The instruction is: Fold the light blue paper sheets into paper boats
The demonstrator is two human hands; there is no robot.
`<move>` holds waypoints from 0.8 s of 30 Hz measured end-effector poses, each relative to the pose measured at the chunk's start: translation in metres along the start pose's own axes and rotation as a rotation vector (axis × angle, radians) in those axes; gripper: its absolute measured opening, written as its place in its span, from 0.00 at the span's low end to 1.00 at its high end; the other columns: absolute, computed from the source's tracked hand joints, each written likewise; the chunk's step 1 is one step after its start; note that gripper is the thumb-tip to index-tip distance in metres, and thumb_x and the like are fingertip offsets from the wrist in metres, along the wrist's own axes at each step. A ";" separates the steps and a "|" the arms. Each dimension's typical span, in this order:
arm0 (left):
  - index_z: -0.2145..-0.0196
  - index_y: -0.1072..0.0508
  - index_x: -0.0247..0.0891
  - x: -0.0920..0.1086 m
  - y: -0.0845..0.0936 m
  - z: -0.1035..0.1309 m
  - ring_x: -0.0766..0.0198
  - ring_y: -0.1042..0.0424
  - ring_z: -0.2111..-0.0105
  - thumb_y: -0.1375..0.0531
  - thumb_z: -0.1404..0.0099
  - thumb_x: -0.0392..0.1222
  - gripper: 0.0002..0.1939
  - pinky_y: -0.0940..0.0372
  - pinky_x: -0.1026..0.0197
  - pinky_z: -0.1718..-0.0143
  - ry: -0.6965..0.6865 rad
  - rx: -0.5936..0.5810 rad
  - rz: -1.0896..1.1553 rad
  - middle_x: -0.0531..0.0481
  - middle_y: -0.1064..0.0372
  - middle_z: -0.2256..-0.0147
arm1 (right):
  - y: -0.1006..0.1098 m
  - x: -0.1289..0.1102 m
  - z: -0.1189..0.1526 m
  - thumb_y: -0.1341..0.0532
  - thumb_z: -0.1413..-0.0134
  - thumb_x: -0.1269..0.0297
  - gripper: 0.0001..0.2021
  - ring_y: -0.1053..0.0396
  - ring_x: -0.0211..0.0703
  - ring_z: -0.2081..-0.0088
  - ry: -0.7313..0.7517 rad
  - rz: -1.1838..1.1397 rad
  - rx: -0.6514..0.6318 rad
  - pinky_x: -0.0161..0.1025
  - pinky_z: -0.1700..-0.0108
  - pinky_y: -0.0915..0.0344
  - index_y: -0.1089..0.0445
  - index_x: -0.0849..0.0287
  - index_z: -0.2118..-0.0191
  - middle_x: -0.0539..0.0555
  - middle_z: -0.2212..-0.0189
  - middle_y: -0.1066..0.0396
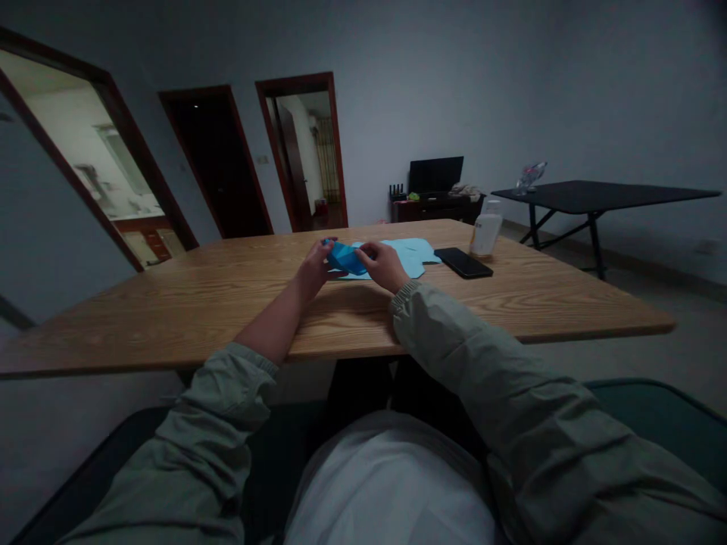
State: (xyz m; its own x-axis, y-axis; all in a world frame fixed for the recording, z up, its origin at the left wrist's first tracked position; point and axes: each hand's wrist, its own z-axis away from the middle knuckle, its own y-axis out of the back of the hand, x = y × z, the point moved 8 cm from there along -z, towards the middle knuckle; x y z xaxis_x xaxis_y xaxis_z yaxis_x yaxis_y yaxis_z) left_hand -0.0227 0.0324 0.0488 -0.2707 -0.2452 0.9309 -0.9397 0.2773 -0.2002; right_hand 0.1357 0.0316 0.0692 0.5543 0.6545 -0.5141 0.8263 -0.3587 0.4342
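A bright blue piece of folded paper (345,258) is held between my two hands, just above the wooden table. My left hand (316,266) grips its left end, with the thumb on top and fingers beneath. At the right end, my right hand (384,264) pinches the paper's edge between thumb and fingers. Light blue paper sheets (410,253) lie flat on the table behind and beside my right hand. The exact folds of the blue paper are too small to make out.
A black phone (463,263) lies right of the sheets, with a white bottle (486,229) upright behind it. The wooden table's (187,303) front edge runs close to my body. Farther back stand a black table (602,195) and a monitor (436,175) on a dark cabinet.
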 end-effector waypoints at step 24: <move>0.56 0.39 0.41 -0.003 0.025 -0.015 0.68 0.29 0.74 0.42 0.51 0.33 0.23 0.33 0.61 0.73 -0.066 0.204 -0.221 0.46 0.35 0.53 | -0.027 0.013 0.000 0.40 0.51 0.60 0.12 0.34 0.39 0.70 -0.098 -0.377 -0.243 0.35 0.67 0.38 0.27 0.64 0.66 0.52 0.71 0.28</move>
State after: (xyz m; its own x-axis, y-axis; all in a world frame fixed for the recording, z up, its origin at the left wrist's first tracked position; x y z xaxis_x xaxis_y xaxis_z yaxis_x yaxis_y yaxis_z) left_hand -0.0424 0.0542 0.0459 -0.0621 -0.3402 0.9383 -0.9981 0.0203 -0.0587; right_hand 0.1206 0.0497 0.0511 0.2356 0.6389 -0.7323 0.9313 0.0669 0.3581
